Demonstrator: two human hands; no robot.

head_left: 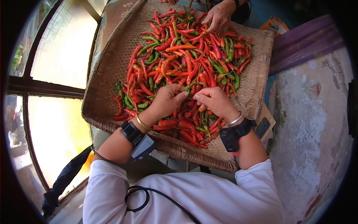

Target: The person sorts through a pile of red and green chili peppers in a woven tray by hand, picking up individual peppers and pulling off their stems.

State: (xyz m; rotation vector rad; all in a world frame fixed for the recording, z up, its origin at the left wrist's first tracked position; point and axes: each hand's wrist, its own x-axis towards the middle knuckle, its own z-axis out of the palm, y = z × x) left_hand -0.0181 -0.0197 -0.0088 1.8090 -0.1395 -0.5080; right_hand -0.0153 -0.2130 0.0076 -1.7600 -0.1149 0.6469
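Over the near part of a pile of red and green chili peppers, my two hands are close together. My left hand is closed in a pinch, thumb against forefinger, on the end of a small green chili pepper. Just to the right, my right hand also pinches, its fingertips close to that pepper. What is between the right fingertips is too small to make out. The peppers lie in a large woven tray with a raised rim.
Across the tray, another person's hand reaches into the peppers; part of a second hand shows at the top edge. A window is on the left. A phone lies right of the tray, near a worn wall. Purple cloth hangs at the upper right.
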